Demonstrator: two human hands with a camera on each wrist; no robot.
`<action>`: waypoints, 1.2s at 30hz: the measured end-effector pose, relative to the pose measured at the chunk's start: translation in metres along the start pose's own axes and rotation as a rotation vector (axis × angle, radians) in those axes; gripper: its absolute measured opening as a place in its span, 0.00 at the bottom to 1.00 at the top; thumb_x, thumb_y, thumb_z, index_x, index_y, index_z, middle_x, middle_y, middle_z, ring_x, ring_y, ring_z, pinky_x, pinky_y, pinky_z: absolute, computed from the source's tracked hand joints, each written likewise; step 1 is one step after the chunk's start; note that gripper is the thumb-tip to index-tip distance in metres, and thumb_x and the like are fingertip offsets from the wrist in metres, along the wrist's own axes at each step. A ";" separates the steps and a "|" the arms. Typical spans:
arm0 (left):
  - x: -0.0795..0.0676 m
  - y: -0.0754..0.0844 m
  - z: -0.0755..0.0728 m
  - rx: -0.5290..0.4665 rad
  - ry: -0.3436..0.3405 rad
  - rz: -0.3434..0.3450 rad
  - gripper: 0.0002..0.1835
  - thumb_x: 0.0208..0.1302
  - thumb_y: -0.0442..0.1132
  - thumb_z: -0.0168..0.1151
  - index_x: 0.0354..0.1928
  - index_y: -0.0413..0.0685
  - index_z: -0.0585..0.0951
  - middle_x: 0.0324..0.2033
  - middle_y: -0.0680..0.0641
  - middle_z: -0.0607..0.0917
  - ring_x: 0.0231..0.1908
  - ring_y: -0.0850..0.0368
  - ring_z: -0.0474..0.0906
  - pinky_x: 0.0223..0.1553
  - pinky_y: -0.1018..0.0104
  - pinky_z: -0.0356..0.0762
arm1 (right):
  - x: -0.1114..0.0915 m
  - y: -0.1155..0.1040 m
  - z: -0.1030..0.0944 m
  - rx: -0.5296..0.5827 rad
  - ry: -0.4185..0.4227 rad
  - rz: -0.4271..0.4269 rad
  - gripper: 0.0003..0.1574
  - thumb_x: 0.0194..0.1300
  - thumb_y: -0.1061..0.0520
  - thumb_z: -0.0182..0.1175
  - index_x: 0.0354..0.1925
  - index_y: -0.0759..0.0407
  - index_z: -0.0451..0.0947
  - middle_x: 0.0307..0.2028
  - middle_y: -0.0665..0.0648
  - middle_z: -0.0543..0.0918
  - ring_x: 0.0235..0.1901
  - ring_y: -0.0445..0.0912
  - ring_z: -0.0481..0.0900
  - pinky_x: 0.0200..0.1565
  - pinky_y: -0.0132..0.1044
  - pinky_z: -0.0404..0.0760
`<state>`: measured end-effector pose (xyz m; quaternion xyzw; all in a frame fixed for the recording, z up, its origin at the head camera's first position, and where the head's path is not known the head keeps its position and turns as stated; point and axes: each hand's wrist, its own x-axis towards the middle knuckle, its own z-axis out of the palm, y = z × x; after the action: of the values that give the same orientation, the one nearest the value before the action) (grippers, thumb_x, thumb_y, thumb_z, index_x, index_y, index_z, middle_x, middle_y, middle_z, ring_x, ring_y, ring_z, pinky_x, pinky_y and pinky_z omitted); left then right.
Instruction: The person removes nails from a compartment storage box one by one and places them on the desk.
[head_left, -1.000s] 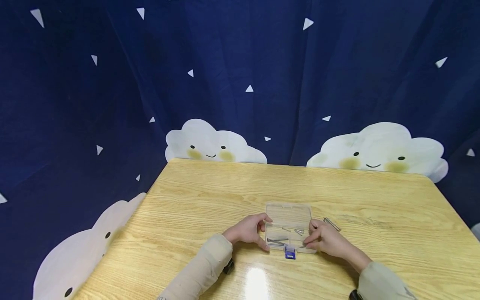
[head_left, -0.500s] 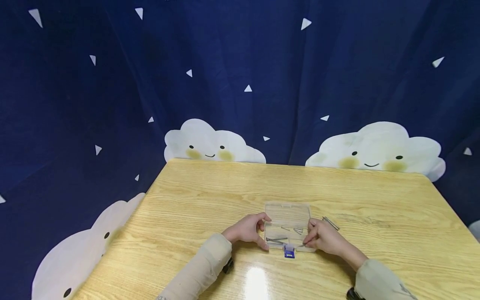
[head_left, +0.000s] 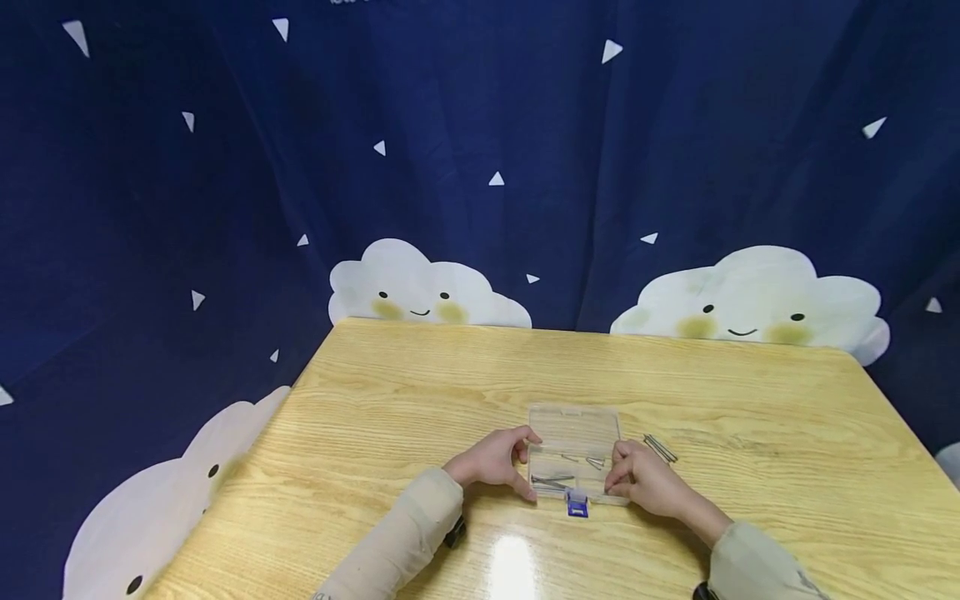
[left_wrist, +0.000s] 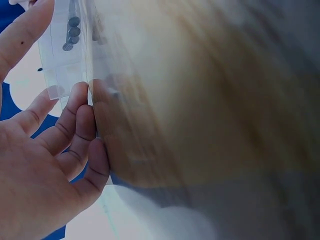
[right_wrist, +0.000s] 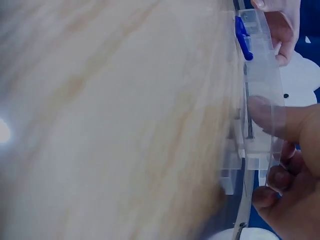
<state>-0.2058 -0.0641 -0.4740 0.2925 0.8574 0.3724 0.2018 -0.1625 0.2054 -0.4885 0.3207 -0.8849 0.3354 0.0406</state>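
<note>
A clear plastic box (head_left: pixel 555 471) lies with its lid (head_left: pixel 573 427) raised at the back and a blue latch (head_left: pixel 577 504) at the front. Several nails (head_left: pixel 552 481) are in its left compartment, with a few shorter ones (head_left: pixel 595 462) further back. My left hand (head_left: pixel 497 457) grips the box's left end between thumb and fingers; flat nail heads (left_wrist: pixel 74 31) show beside it in the left wrist view. Inside the front right of the box, my right hand (head_left: pixel 648 479) has its fingertips around a nail (right_wrist: pixel 249 115). The thumb hides part of the grip.
Several more nails (head_left: pixel 660 448) lie on the wooden table (head_left: pixel 420 383), just right of the box behind my right hand. A dark blue curtain (head_left: pixel 450 108) with white clouds and triangles hangs along the back and left table edges.
Both hands keep their places at the box. The nail end that showed at the right fingertips earlier is now mostly out of sight in the head view, and the fingertips have shifted slightly.
</note>
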 end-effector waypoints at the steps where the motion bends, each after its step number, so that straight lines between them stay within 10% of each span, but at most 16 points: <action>1: 0.000 0.000 0.000 0.000 0.000 -0.002 0.37 0.34 0.37 0.79 0.51 0.44 0.72 0.27 0.48 0.74 0.26 0.63 0.65 0.31 0.72 0.65 | 0.000 0.001 0.000 0.003 0.003 -0.013 0.05 0.42 0.63 0.70 0.20 0.54 0.84 0.21 0.43 0.63 0.26 0.35 0.58 0.29 0.30 0.62; 11: 0.000 0.000 0.001 0.007 0.000 -0.018 0.37 0.34 0.38 0.79 0.51 0.46 0.72 0.26 0.51 0.73 0.26 0.64 0.65 0.31 0.73 0.65 | -0.002 0.007 -0.007 0.191 -0.017 -0.077 0.03 0.47 0.61 0.68 0.26 0.60 0.85 0.24 0.48 0.63 0.24 0.40 0.61 0.26 0.30 0.64; 22: 0.000 0.000 0.000 0.012 -0.005 -0.022 0.37 0.35 0.39 0.78 0.52 0.47 0.72 0.27 0.50 0.74 0.26 0.63 0.65 0.31 0.72 0.65 | -0.002 0.002 -0.014 -0.143 -0.024 -0.133 0.04 0.46 0.60 0.70 0.21 0.52 0.85 0.26 0.43 0.59 0.25 0.35 0.55 0.28 0.28 0.57; 36: 0.002 -0.001 0.002 0.011 -0.003 -0.024 0.37 0.34 0.37 0.78 0.52 0.45 0.72 0.27 0.50 0.73 0.24 0.64 0.64 0.29 0.73 0.64 | -0.004 0.002 -0.009 -0.061 -0.050 -0.082 0.13 0.50 0.61 0.67 0.15 0.48 0.78 0.27 0.44 0.57 0.26 0.35 0.57 0.28 0.27 0.61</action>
<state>-0.2064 -0.0627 -0.4758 0.2840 0.8624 0.3648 0.2061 -0.1617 0.2137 -0.4840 0.3634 -0.8816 0.2983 0.0420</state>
